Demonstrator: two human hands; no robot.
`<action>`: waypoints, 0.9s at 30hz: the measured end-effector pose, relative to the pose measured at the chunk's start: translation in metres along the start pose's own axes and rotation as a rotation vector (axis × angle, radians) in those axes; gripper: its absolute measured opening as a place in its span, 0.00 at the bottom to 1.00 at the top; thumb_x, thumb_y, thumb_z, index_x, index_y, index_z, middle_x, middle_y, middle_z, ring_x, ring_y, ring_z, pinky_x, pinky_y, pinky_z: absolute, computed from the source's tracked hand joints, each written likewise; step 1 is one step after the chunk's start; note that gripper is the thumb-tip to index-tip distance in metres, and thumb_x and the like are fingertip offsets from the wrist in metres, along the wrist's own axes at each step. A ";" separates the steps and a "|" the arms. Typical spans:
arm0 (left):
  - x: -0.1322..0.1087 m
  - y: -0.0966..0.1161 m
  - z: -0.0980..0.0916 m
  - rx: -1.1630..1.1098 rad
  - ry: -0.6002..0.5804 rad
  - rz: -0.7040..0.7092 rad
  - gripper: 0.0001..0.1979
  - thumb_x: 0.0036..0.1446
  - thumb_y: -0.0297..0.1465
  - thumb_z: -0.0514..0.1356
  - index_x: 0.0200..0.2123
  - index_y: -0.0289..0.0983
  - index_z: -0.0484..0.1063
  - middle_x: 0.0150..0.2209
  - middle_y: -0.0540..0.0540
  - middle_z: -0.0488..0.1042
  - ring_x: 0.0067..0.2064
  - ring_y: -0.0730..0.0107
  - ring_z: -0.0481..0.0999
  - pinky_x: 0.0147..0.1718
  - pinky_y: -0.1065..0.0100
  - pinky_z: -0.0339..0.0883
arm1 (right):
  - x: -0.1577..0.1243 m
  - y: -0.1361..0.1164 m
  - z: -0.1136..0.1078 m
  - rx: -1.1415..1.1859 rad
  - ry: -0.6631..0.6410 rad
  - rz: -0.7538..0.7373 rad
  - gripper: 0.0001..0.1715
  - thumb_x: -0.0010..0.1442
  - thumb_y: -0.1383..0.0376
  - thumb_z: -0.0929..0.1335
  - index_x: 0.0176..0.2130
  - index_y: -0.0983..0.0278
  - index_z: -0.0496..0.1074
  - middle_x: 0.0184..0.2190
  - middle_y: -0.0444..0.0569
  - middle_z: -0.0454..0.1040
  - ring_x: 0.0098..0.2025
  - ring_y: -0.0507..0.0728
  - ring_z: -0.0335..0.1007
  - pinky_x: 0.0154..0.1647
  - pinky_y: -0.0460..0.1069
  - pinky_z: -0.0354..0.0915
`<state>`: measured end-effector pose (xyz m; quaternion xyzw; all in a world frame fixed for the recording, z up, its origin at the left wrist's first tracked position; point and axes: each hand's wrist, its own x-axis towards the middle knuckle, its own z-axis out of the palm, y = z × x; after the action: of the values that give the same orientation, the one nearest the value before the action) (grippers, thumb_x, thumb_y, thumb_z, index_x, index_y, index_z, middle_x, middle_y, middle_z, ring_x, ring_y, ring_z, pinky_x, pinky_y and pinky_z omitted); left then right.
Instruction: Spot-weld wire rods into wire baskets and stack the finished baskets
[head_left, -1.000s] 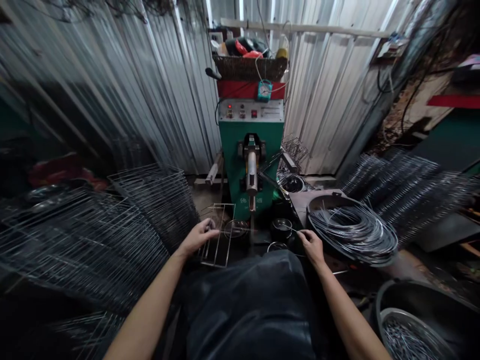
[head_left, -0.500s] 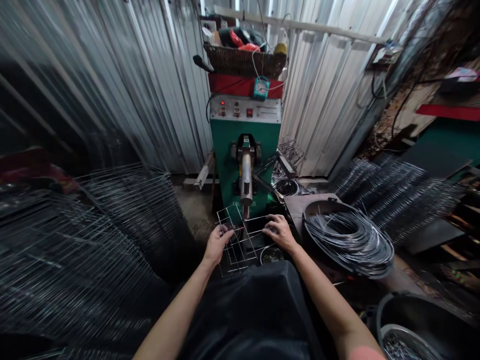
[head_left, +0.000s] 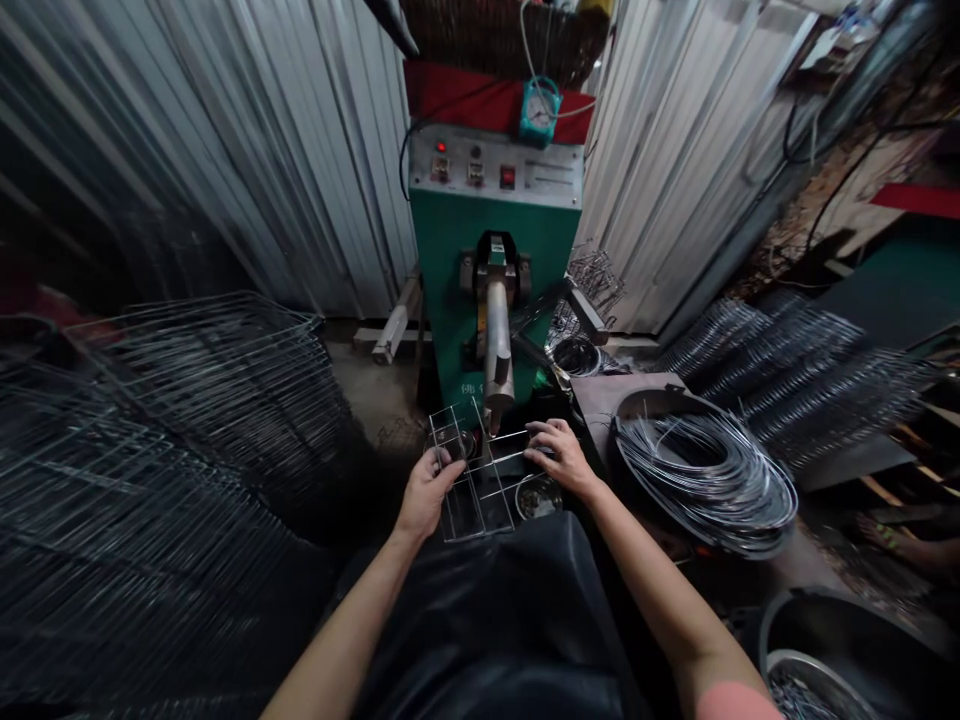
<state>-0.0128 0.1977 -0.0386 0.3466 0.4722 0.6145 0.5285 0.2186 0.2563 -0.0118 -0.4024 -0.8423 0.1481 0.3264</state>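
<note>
My left hand (head_left: 429, 488) is closed on the left side of a small wire rack (head_left: 480, 498), thumb on top and fingers beneath. The rack is a thin metal grid, tilted in front of a green spot-welding machine (head_left: 442, 290). My right hand (head_left: 559, 455) pinches the right ends of its cross wires with thumb and fingers. The machine's metal electrode arm (head_left: 498, 335) reaches down over the grid, its tip close above a wire; whether they touch I cannot tell. A round dish (head_left: 538, 497) of small pieces sits just below my right hand.
Stacked wire racks (head_left: 210, 400) rise at the left. To the right, a black tub holds coiled cut wires (head_left: 705, 470), with bundled wire grids (head_left: 795, 360) behind. A dark bucket (head_left: 847, 620) stands at lower right. A person's foot (head_left: 904, 540) shows at the right edge.
My view has tipped downward and closer, so the machine appears larger and its top basket is mostly cut off. Both hands stay on the wire rack, which has shifted slightly beneath the electrode.
</note>
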 end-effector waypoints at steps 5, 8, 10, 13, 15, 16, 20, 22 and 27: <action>0.003 -0.006 0.002 -0.075 0.044 -0.022 0.15 0.39 0.32 0.66 0.27 0.36 0.61 0.19 0.59 0.58 0.20 0.83 0.55 0.20 0.78 0.49 | 0.002 0.002 0.005 -0.008 -0.004 0.009 0.09 0.57 0.58 0.67 0.30 0.59 0.72 0.48 0.47 0.71 0.47 0.60 0.58 0.48 0.58 0.59; 0.010 -0.006 0.006 -0.093 0.040 -0.019 0.15 0.40 0.32 0.66 0.27 0.37 0.61 0.19 0.59 0.58 0.20 0.83 0.55 0.20 0.78 0.48 | 0.006 0.008 0.005 -0.004 -0.014 0.021 0.09 0.57 0.58 0.67 0.30 0.59 0.72 0.49 0.47 0.70 0.47 0.60 0.58 0.49 0.58 0.59; 0.013 -0.006 0.007 -0.091 0.038 -0.013 0.16 0.39 0.32 0.66 0.26 0.36 0.60 0.18 0.59 0.58 0.20 0.83 0.55 0.20 0.78 0.48 | 0.010 0.014 0.005 0.016 -0.025 0.023 0.10 0.57 0.57 0.66 0.30 0.59 0.73 0.49 0.48 0.70 0.47 0.60 0.59 0.49 0.58 0.59; 0.018 -0.004 0.009 -0.095 0.035 -0.009 0.16 0.39 0.32 0.66 0.26 0.36 0.60 0.17 0.59 0.57 0.19 0.84 0.54 0.19 0.78 0.47 | 0.014 0.021 0.004 0.051 -0.040 0.023 0.10 0.57 0.57 0.67 0.31 0.59 0.73 0.49 0.48 0.70 0.47 0.59 0.60 0.49 0.57 0.60; 0.020 -0.003 0.009 -0.098 0.035 -0.008 0.16 0.39 0.32 0.66 0.26 0.36 0.60 0.17 0.59 0.57 0.19 0.84 0.54 0.19 0.78 0.47 | 0.017 0.024 0.004 0.061 -0.054 0.022 0.09 0.57 0.57 0.67 0.31 0.59 0.73 0.49 0.48 0.70 0.47 0.59 0.60 0.49 0.57 0.60; 0.021 -0.003 0.009 -0.099 0.037 -0.007 0.16 0.38 0.32 0.66 0.26 0.36 0.60 0.16 0.59 0.57 0.19 0.84 0.54 0.19 0.78 0.47 | 0.019 0.025 0.003 0.062 -0.063 0.019 0.09 0.57 0.57 0.67 0.31 0.59 0.73 0.49 0.48 0.70 0.47 0.59 0.60 0.49 0.57 0.60; 0.021 -0.002 0.009 -0.102 0.042 0.000 0.16 0.38 0.32 0.66 0.25 0.36 0.60 0.17 0.59 0.58 0.19 0.84 0.55 0.19 0.77 0.47 | 0.023 0.026 0.001 0.061 -0.096 -0.004 0.09 0.57 0.58 0.67 0.31 0.60 0.73 0.49 0.49 0.70 0.48 0.59 0.60 0.49 0.57 0.60; 0.021 -0.002 0.009 -0.096 0.043 0.005 0.16 0.38 0.32 0.66 0.25 0.36 0.60 0.17 0.59 0.58 0.19 0.84 0.54 0.19 0.77 0.47 | 0.024 0.025 0.000 0.057 -0.114 -0.008 0.09 0.57 0.58 0.67 0.31 0.60 0.73 0.49 0.49 0.70 0.48 0.59 0.60 0.50 0.57 0.60; 0.021 -0.004 0.009 -0.105 0.048 0.000 0.16 0.39 0.32 0.66 0.25 0.36 0.60 0.17 0.59 0.56 0.19 0.84 0.53 0.19 0.77 0.46 | 0.025 0.026 -0.001 0.046 -0.138 -0.002 0.08 0.57 0.59 0.67 0.32 0.59 0.74 0.49 0.47 0.70 0.48 0.58 0.60 0.50 0.56 0.60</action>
<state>-0.0081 0.2204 -0.0409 0.3034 0.4519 0.6466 0.5345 0.2228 0.2923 -0.0130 -0.3828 -0.8596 0.1945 0.2771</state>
